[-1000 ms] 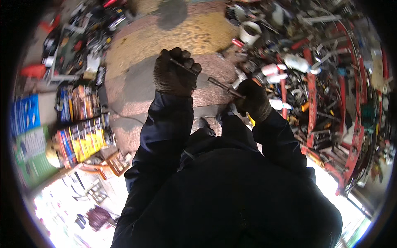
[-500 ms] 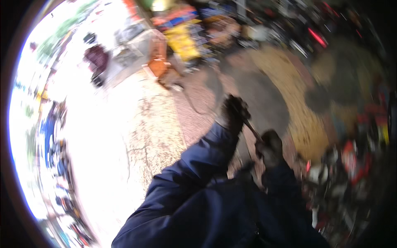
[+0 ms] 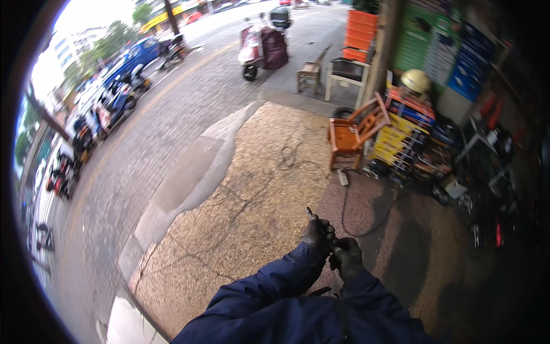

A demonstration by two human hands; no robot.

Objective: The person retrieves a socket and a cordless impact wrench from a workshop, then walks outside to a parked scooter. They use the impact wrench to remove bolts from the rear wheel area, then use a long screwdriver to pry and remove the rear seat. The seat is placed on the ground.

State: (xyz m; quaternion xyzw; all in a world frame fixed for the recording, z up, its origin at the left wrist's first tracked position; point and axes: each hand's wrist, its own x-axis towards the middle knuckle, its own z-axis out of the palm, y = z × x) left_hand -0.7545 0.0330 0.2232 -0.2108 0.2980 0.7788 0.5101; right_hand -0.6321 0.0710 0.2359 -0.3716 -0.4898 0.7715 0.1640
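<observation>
My gloved left hand is closed around a slim metal tool, whose socket-like tip sticks out above the fingers. My gloved right hand is closed just below and right of the left, apparently on the same tool's lower part, which the fingers largely hide. Both hands are low in the middle of the view, above speckled pavement and reddish flooring.
A tipped wooden chair, power strip with cable, yellow case, helmet and dark clutter stand right. Beyond are chairs, orange crates, a covered scooter and a street with parked scooters.
My view has turned from the cluttered interior toward the street. My hands, apart a second ago, are now close together on the tool, low in the view.
</observation>
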